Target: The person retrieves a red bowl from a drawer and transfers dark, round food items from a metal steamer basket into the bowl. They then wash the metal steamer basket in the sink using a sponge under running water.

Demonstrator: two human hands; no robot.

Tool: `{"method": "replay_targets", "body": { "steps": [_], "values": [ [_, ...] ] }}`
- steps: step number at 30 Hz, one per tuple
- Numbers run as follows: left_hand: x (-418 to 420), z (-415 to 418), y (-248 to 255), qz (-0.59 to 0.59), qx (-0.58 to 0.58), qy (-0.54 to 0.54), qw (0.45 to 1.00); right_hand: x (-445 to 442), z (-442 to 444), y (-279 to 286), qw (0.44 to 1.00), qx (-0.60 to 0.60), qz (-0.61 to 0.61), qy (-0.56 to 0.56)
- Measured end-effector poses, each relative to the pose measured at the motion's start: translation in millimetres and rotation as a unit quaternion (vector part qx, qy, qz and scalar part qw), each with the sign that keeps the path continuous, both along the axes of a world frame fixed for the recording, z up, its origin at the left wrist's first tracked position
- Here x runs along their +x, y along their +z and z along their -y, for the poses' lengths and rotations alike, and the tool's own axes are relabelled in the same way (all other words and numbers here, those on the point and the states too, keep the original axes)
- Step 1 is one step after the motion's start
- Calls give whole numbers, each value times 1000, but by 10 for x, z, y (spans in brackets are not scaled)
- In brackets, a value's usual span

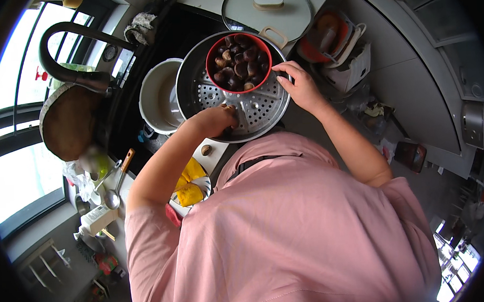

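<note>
A red-rimmed bowl [210, 75] full of brown chestnuts [241, 70] is inside a metal steamer pan [182, 109] with a perforated bottom. My left hand [219, 120] reaches into the pan below the bowl, fingers bent down at the perforated metal; whatever lies under them is hidden. At the pan's right side, my right hand [298, 82] has thumb and fingers apart, fingertips at the bowl's rim. Left of the pan, and partly behind it, stands a pale pot [147, 102] with cloudy liquid. One loose chestnut [206, 150] lies on the white counter [215, 156].
A glass lid [237, 10] lies beyond the pan. At left are a black faucet [92, 79], a round wooden board [68, 124], a ladle [112, 198] and a pump bottle [98, 220]. Yellow food pieces [189, 194] sit on a plate [204, 184] near my left forearm.
</note>
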State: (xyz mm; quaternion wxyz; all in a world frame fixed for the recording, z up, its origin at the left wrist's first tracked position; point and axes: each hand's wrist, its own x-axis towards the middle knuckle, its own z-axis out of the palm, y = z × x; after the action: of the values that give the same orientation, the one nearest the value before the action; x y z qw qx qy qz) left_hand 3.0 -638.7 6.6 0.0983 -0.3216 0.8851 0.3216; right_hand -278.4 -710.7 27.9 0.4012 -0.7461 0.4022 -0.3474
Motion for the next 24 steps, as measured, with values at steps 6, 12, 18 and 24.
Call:
{"method": "replay_targets", "body": {
  "steps": [6,12,18,24],
  "values": [
    [59,116,140,-16,61,54,997,4,22,-7,1000,5,0,-1],
    [150,65,-25,-8,81,84,993,5,26,-2,1000,-7,2,4],
    [114,95,301,-12,100,99,990,0,45,-10,1000,-10,1,9],
    [-37,331,1053,-159,24,220,962,1,41,-15,1000,-8,1,11]
  ]
}}
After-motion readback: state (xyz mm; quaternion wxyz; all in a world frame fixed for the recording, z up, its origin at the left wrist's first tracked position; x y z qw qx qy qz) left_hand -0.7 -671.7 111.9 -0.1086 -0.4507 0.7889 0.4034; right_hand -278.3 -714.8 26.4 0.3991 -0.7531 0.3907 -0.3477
